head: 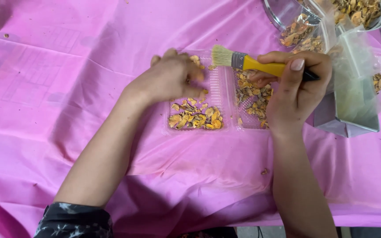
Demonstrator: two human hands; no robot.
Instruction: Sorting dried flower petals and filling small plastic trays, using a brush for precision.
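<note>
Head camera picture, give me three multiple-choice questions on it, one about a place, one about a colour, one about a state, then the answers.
1. Where does the left hand rest?
A. On the clear plastic clamshell tray
B. On the metal bowl
C. Off the pink cloth

2. What colour is the handle of the paintbrush?
A. Blue
B. Yellow
C. White

3. How is the brush held?
A. Lying loose on the cloth
B. Standing in the tray
C. Gripped in the right hand, bristles pointing toward the left hand

Answers: 1 A, the fingers lie over the tray's left half among the dried orange pieces. 2 B, the handle beyond the metal ferrule is yellow. 3 C, the fingers wrap the handle above the tray.
</note>
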